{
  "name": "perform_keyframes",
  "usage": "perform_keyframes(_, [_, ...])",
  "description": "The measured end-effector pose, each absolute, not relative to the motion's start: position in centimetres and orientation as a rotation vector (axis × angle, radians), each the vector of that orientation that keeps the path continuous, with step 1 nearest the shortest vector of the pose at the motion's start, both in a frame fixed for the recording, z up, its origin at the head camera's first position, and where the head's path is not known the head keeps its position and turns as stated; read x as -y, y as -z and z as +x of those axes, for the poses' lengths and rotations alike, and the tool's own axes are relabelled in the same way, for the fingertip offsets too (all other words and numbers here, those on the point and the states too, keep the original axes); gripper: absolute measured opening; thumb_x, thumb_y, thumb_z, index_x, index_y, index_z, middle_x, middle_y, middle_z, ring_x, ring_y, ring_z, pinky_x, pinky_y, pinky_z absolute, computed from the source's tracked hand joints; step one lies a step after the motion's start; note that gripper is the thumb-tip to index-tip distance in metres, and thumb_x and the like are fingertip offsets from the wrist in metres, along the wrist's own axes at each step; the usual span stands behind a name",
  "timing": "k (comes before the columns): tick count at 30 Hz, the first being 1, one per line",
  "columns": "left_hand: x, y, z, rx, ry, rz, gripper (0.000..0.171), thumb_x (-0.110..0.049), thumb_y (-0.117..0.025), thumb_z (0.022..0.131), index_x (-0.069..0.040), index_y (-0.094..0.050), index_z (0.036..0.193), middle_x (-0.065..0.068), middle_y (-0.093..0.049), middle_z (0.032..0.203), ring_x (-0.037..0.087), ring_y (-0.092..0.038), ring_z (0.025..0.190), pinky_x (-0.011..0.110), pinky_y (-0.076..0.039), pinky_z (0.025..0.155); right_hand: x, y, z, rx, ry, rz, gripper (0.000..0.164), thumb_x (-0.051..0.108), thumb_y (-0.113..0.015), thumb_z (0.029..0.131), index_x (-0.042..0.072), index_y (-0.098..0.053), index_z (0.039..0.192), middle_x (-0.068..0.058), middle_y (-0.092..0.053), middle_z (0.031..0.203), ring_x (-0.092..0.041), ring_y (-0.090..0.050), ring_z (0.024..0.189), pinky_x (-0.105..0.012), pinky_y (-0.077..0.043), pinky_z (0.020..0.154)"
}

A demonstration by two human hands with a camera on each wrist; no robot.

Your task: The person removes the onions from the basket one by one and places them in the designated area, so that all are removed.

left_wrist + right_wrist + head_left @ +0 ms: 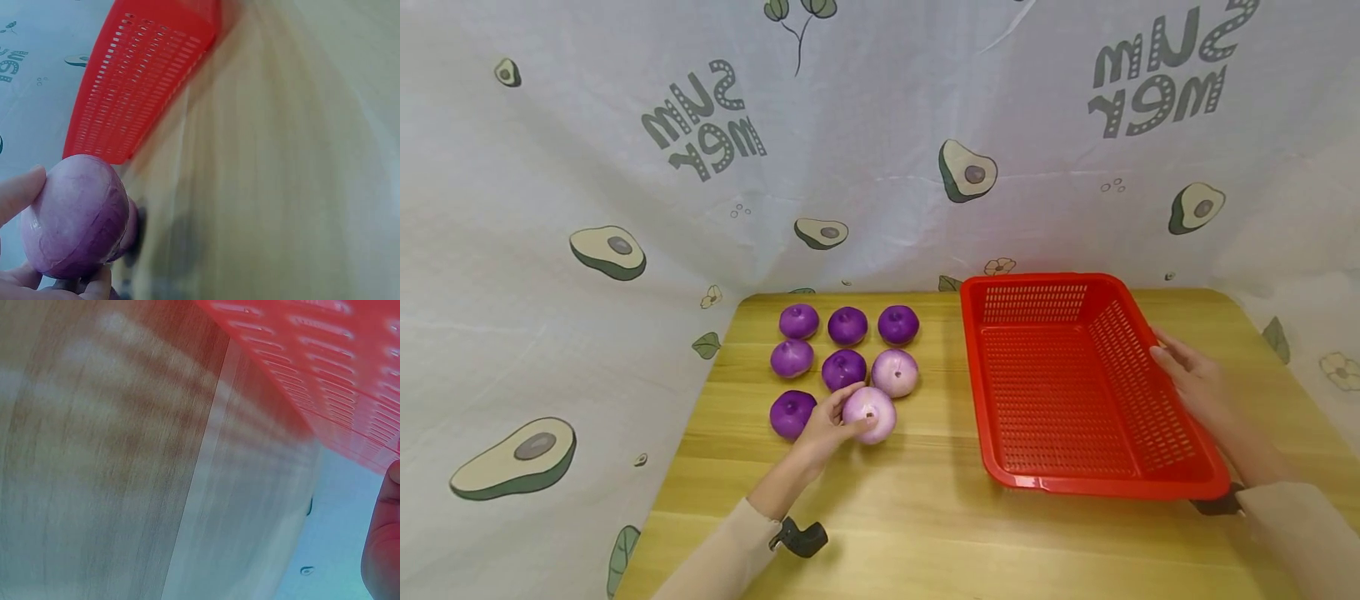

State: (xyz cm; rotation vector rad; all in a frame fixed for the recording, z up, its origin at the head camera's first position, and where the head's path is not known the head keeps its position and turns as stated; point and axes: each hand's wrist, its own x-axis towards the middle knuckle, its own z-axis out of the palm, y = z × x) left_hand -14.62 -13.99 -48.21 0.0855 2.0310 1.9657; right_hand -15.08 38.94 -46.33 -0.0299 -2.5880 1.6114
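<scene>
My left hand [829, 427] grips a pale pinkish-purple onion [877, 422], with thumb and fingers spread around its sides. The same onion [78, 215] fills the lower left of the left wrist view. Just behind it sits another pale onion [895, 372]; a darker onion [792, 415] lies to the hand's left. On the right, my right hand [1197, 375] holds the right rim of a red plastic basket [976, 375], which has nothing inside. In the right wrist view, only part of that hand [384, 540] shows, against the basket's slotted wall [350, 381].
More purple onions stand in rows at the back left, among them one in the far row [847, 326]. The wooden table [925, 533] meets a white curtain [880, 108] printed with avocados behind and at the left.
</scene>
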Motion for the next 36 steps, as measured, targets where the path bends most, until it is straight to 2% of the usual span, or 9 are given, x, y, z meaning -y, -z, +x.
perform_keyframes(9, [14.1, 49.9, -13.8, -2.092, -1.937, 0.055, 0.068, -0.004, -0.075, 0.088, 0.005, -0.042, 0.147, 0.024, -0.045, 0.148, 0.039, -0.039, 0.138, 0.048, -0.031, 0.114, -39.1, 46.5, -15.2, 2.573, -1.646, -0.023, 0.055, 0.022, -0.048, 0.107, 0.014, -0.029, 0.157, 0.030, -0.057, 0.099, 0.005, -0.060, 0.075, -0.018, -0.052, 0.057])
perform_keyframes(14, [14.2, 50.5, -13.7, -2.134, -1.936, 0.053, 0.067, -0.003, -0.075, 0.087, 0.005, -0.043, 0.146, 0.024, -0.044, 0.148, 0.039, -0.038, 0.139, 0.048, -0.029, 0.115, -39.1, 46.4, -15.3, 2.598, -1.587, -0.016, 0.056, 0.023, -0.048, 0.107, 0.008, -0.028, 0.157, 0.032, -0.055, 0.099, 0.006, -0.060, 0.075, -0.016, -0.051, 0.058])
perform_keyframes(30, [13.9, 51.2, -13.8, -2.259, -1.983, 0.051, 0.066, -0.002, -0.076, 0.086, 0.003, -0.047, 0.144, 0.022, -0.046, 0.146, 0.038, -0.042, 0.136, 0.048, -0.033, 0.113, -39.0, 46.4, -15.1, 2.610, -1.582, -0.024, 0.056, 0.022, -0.049, 0.107, 0.009, -0.028, 0.157, 0.033, -0.055, 0.100, 0.007, -0.059, 0.076, -0.015, -0.051, 0.059])
perform_keyframes(36, [13.7, 51.2, -13.9, -2.273, -1.992, 0.054, 0.066, -0.001, -0.077, 0.085, 0.005, -0.046, 0.144, 0.023, -0.046, 0.146, 0.038, -0.042, 0.136, 0.048, -0.033, 0.113, -39.0, 46.5, -15.2, 2.581, -1.643, -0.039, 0.055, 0.022, -0.049, 0.107, 0.013, -0.029, 0.157, 0.032, -0.056, 0.100, 0.007, -0.060, 0.077, -0.015, -0.052, 0.059])
